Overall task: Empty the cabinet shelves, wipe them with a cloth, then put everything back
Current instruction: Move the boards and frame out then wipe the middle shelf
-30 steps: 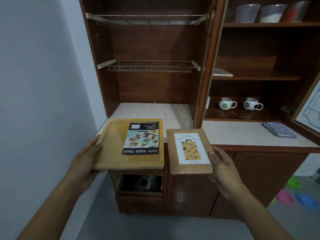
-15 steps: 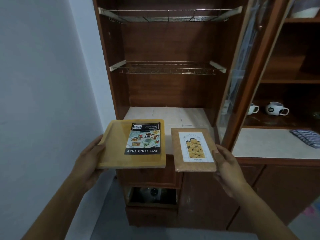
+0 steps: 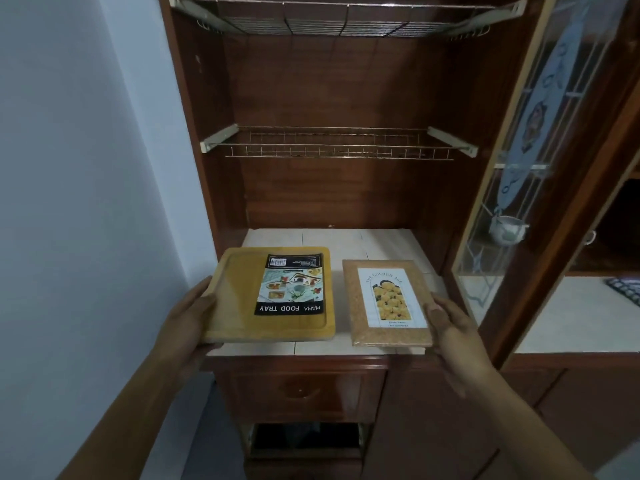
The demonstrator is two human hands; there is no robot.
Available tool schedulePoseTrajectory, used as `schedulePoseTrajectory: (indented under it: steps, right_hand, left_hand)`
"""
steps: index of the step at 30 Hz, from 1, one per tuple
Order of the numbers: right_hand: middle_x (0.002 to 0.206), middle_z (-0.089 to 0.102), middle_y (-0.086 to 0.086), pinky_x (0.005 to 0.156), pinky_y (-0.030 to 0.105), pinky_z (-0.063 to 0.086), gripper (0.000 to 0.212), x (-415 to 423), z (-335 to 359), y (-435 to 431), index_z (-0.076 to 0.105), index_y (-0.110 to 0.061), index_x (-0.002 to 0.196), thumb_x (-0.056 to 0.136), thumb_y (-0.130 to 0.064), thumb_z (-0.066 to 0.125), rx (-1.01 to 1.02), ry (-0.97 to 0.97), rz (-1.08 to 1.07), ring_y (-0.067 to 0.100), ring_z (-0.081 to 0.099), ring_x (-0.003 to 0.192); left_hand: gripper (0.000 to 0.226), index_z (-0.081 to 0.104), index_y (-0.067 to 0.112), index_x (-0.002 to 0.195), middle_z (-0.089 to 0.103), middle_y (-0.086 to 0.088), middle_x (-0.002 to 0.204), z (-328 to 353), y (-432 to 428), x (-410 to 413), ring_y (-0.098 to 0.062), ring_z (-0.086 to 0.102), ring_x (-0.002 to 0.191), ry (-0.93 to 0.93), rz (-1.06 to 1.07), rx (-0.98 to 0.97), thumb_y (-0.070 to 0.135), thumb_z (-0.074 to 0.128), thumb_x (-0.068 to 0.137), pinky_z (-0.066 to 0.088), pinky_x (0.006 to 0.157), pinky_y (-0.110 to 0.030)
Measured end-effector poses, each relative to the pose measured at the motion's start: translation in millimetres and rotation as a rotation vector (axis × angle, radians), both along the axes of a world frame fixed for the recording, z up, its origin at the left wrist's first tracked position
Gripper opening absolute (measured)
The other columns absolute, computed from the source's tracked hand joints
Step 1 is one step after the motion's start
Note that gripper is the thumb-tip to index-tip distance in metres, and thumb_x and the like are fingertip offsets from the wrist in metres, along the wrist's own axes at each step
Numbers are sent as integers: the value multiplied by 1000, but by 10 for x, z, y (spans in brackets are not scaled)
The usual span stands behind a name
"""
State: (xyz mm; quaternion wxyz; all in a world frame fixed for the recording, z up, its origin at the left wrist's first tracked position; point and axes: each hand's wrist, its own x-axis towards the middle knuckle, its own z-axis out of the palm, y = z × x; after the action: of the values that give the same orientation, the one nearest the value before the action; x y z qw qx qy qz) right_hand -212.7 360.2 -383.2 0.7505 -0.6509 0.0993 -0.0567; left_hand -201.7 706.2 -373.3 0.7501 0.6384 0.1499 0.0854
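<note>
I am holding two flat things over the front edge of the tiled counter [image 3: 346,242] in the cabinet's left bay. My left hand [image 3: 188,317] is gripping the yellow food tray [image 3: 235,296] by its left edge, thumb lying along the top. The other fingers are curling underneath, so I cannot tell how they are spread. My right hand [image 3: 450,323] is pinching the cork-framed board [image 3: 388,303] at its right edge, thumb on the rim and the rest hidden below. The two pieces are lying side by side, just apart. Whether they are touching the tiles I cannot tell.

The lower wire rack [image 3: 332,150] and the upper wire rack [image 3: 346,20] are standing bare, and a striped cloth [image 3: 627,289] is lying on the counter's far right. So I judge I am putting things back, not emptying. The next move is calling for sliding both pieces inward toward the back wall, or lifting them to a rack. I should be keeping the board clear of the open glass door [image 3: 533,161].
</note>
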Motion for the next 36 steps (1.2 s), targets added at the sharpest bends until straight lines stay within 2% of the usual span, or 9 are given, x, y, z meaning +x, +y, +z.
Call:
schedulePoseTrajectory:
  steps: [3,7,14,18,21,25,28,33,36]
  right_hand:
    - [89,74,5,40,21,34,27,343,-92,-12,55,-25,128,103,-26,44,-69,19,14,13,57,55]
    - [94,74,10,37,20,29,29,798,-208,-58,54,-26,130,104,-27,42,-146,47,36,4,49,43]
    - [94,75,5,60,36,39,31,1477,-411,-49,53,-30,133,103,-30,43,-162,68,20,51,60,83]
    - [96,75,6,48,31,41,31,1834,-500,8,52,-29,133,103,-30,43,-148,90,-2,31,59,73]
    - [98,75,2,73,51,54,26,2053,-534,37,56,-32,126,103,-31,43,-115,108,-31,28,68,88]
    - [99,75,1,82,46,55,20,2345,-598,16,59,-34,113,103,-26,45,-77,119,-72,25,71,92]
    - [100,74,1,80,45,57,22,2607,-681,1,58,-31,120,102,-28,47,-108,120,-92,24,71,93]
    - [104,73,1,87,49,56,29,3067,-828,-33,57,-26,128,100,-31,48,-182,116,-59,23,71,95]
    - [103,74,-2,90,48,55,32,3293,-877,-26,57,-24,129,100,-35,48,-233,99,-24,20,71,95]
  left_hand:
    - [30,61,31,122,65,-1,96,-42,3,277,-18,54,66,-21,-5,-14,21,43,101,42,44,-25]
    - [29,61,31,123,65,-5,103,-126,-4,628,-19,57,70,0,1,-46,23,43,101,45,42,-25]
    - [28,58,34,122,63,-5,115,-238,33,1311,-23,61,81,14,-52,-88,23,42,102,49,48,-29]
    - [28,56,37,124,59,0,123,-357,93,1803,-30,59,104,34,-85,-125,26,44,101,52,68,-41]
    - [36,50,36,135,56,-2,133,-459,126,2127,-31,57,112,68,-72,-117,27,46,100,50,73,-45]
    - [34,51,36,133,52,2,136,-532,79,2448,-29,54,114,104,-75,-119,29,47,100,46,86,-53]
    - [27,51,42,123,51,6,127,-552,39,2667,-21,55,106,106,-87,-130,27,46,101,47,85,-48]
    - [34,50,35,133,57,7,119,-643,-9,2971,-15,58,100,120,-79,-109,24,45,101,51,72,-37]
    - [36,51,33,135,55,2,127,-694,1,3174,-16,58,102,136,-70,-63,23,44,101,50,78,-38]
